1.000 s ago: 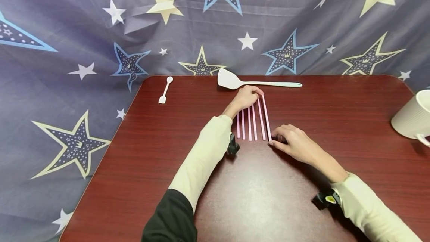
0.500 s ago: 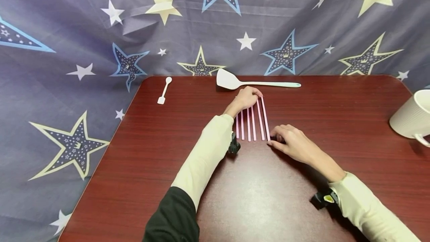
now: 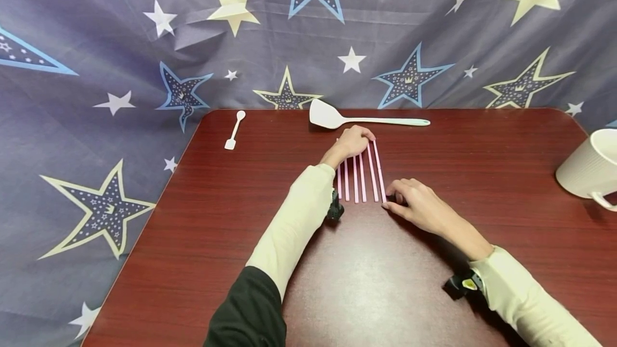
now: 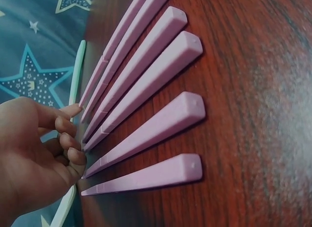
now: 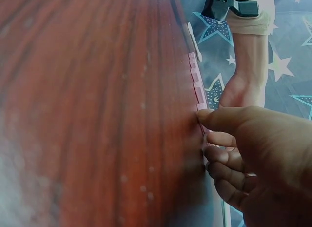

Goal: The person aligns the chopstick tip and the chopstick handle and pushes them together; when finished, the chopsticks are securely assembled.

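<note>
Several pink chopsticks (image 3: 362,183) lie side by side on the table, thick ends nearer me. At the right end of the row, the outermost chopstick (image 3: 379,167) is slightly slanted. My left hand (image 3: 353,140) reaches over the row and holds its thin tip at the fingertips; the other fingers are curled, as the left wrist view shows. My right hand (image 3: 418,205) pinches the same chopstick's thick end between thumb (image 5: 212,118) and forefinger. From above, the left hand hides the thin ends of the other chopsticks. In the left wrist view their square thick ends (image 4: 191,110) show plainly.
A white spatula (image 3: 328,115) with a pale green handle lies behind the row, close to the left hand. A small white spoon-like tool (image 3: 234,130) is at back left. At the right stands a ribbed white mug (image 3: 585,170). A star-patterned cloth (image 3: 308,31) hangs behind the table.
Both hands stay at the two ends of the outermost chopstick, which hardly moves. The whole head view has shifted slightly to the left.
</note>
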Motion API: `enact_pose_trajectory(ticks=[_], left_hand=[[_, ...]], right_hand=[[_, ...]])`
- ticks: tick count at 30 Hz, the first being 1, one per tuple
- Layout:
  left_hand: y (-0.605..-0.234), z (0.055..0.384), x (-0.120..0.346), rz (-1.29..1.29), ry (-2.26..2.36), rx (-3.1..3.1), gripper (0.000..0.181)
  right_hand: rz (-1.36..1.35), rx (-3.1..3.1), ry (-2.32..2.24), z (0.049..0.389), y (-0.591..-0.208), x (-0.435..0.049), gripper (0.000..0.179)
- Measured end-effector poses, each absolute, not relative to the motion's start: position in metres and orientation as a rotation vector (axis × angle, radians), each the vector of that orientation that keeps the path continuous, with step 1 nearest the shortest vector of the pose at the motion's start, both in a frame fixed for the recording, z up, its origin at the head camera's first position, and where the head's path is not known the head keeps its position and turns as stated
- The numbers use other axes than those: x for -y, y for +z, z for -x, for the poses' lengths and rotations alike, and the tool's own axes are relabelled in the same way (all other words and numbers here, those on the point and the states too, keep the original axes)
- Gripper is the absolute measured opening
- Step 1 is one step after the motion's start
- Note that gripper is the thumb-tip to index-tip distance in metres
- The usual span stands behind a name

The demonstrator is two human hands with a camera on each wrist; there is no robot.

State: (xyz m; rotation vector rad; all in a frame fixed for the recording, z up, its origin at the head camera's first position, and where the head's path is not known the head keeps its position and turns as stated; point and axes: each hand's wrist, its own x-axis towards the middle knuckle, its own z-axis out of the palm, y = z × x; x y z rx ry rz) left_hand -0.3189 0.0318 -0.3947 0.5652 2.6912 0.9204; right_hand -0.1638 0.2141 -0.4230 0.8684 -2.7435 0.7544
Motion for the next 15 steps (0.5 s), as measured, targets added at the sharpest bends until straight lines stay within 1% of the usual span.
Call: enact_pose_trajectory(ticks=[10,15], left_hand=[[-0.3955,0.3233,-0.0293,-0.617,0.862,-2.688,0.046],[-0.3905,0.3225,-0.0244,-0.660,0.940,-2.678,0.043]], right_hand=[[-0.864,2.739,0.750,0.1644,-0.4225,-0.2118,0.017],[-0.855,2.746,0.753,0.1636,-0.4217,-0.2126,0.018]])
